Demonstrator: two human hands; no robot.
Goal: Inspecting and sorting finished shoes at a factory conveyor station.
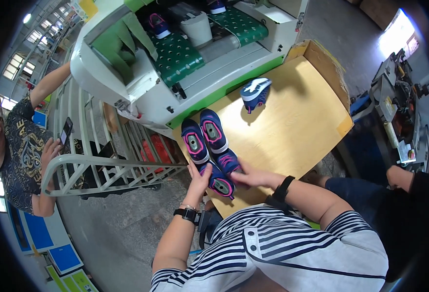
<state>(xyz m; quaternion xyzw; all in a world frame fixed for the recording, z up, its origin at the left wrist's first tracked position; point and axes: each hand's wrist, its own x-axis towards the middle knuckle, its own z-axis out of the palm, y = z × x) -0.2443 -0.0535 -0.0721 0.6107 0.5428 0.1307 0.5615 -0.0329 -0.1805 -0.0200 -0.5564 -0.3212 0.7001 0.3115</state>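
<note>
Navy sneakers with pink trim stand close together at the left side of the wooden tabletop (pixel 292 117). My left hand (pixel 198 179) is closed around the near left sneaker (pixel 220 185), which has a pink-lined opening. Against its right side, my right hand (pixel 254 177) grips the near right sneaker (pixel 228 159), with pink laces. Just beyond them sit a far left sneaker (pixel 192 138) and a far right sneaker (pixel 213 127), both with greyish inserts inside. Another navy sneaker (pixel 255 95) rests apart, showing its white-patterned sole.
A white and green machine (pixel 195 90) borders the table's far side; sneakers and a white block ride its perforated green belt (pixel 175 58). A metal rack (pixel 112 165) stands left, beside a person (pixel 22 146) holding a phone. Cardboard (pixel 326 73) edges the right; another person (pixel 409 204) is near.
</note>
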